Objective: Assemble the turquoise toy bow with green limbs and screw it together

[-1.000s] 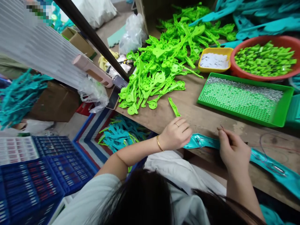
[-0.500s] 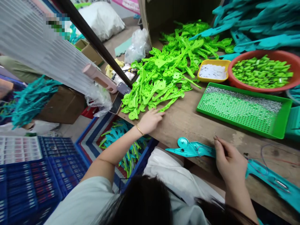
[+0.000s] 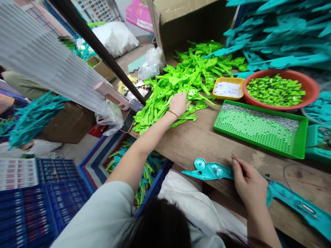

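Note:
My left hand (image 3: 179, 104) reaches onto the pile of bright green plastic parts (image 3: 165, 82); its fingers point down among them, and their tips are hidden. At the table's front edge, my right hand (image 3: 247, 177) pinches a tiny thin item between thumb and fingertips, too small to name. Beneath and beside that hand lies a long teal plastic part (image 3: 213, 171), with a round disc at its left end. Thin wires and a small metal spring (image 3: 307, 208) show on its right portion.
A green perforated tray (image 3: 258, 132) of metal pins, a yellow dish (image 3: 227, 88) and a red bowl (image 3: 312, 88) stand beyond my right hand. Teal parts (image 3: 284, 38) are heaped behind. A dark pole (image 3: 103, 48) slants at left, above a blue crate (image 3: 155, 187).
My left hand has moved forward from the pile's near edge onto the green parts. My right hand keeps its pinch over the teal part. The view has shifted slightly.

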`<control>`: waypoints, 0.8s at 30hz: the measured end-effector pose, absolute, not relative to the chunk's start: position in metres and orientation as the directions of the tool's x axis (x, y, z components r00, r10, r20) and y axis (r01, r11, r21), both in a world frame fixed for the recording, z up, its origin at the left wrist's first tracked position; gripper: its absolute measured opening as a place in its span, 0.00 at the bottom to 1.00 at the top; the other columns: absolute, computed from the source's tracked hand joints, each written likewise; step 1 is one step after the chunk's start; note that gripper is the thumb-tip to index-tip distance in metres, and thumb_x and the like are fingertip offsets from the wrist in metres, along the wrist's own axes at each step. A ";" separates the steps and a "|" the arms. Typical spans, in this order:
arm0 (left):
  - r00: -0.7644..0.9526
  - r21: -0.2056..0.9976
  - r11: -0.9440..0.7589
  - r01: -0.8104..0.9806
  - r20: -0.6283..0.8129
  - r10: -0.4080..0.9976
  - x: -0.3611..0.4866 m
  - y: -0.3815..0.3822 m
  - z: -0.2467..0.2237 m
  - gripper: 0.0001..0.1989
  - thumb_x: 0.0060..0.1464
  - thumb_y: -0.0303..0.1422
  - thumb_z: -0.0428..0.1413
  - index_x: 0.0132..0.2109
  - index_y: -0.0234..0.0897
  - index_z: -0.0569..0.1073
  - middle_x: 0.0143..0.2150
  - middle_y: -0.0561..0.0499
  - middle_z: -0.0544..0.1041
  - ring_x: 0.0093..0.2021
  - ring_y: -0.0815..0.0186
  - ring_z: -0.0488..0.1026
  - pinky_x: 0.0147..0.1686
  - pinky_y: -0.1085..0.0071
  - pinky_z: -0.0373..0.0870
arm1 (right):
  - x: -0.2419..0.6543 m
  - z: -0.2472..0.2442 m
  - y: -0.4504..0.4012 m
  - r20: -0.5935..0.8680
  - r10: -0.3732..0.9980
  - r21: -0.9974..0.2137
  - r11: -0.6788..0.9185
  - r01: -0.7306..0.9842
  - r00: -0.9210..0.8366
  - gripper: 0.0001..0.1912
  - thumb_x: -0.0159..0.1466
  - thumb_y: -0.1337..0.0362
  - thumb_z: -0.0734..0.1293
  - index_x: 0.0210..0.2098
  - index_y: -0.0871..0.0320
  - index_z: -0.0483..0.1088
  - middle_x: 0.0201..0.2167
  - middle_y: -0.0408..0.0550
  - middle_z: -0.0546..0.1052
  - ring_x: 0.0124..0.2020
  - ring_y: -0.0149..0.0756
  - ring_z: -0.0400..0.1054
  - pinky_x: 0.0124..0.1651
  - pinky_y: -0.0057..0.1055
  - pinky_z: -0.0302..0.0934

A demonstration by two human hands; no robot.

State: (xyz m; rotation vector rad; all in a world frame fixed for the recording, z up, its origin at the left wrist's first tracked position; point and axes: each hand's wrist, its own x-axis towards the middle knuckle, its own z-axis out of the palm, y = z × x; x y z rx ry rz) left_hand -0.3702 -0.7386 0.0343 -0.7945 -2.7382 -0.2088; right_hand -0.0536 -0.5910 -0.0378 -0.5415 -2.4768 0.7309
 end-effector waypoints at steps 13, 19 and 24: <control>-0.451 0.199 0.405 0.892 0.427 0.783 -0.304 -0.754 0.049 0.15 0.62 0.27 0.47 0.53 0.40 0.72 0.45 0.45 0.72 0.46 0.61 0.70 0.45 0.64 0.67 | -0.058 -0.027 -0.594 0.306 0.518 -0.615 0.748 0.249 -0.799 0.19 0.66 0.53 0.60 0.42 0.58 0.77 0.40 0.53 0.81 0.40 0.42 0.76 0.42 0.34 0.67; -0.086 0.430 0.011 0.903 0.155 0.984 -0.220 -0.801 0.013 0.15 0.57 0.27 0.49 0.50 0.36 0.73 0.50 0.41 0.73 0.52 0.59 0.70 0.54 0.59 0.66 | -0.061 -0.022 -0.587 0.269 0.575 -0.626 0.714 0.314 -0.773 0.16 0.65 0.56 0.61 0.42 0.56 0.77 0.39 0.51 0.81 0.40 0.41 0.76 0.43 0.36 0.67; -0.254 0.542 0.081 0.836 0.252 0.934 -0.188 -0.796 -0.008 0.19 0.52 0.45 0.59 0.44 0.36 0.70 0.53 0.39 0.75 0.55 0.57 0.71 0.67 0.49 0.46 | -0.062 -0.023 -0.585 0.277 0.557 -0.581 0.746 0.325 -0.783 0.15 0.65 0.57 0.61 0.42 0.57 0.77 0.39 0.52 0.81 0.40 0.41 0.76 0.43 0.35 0.67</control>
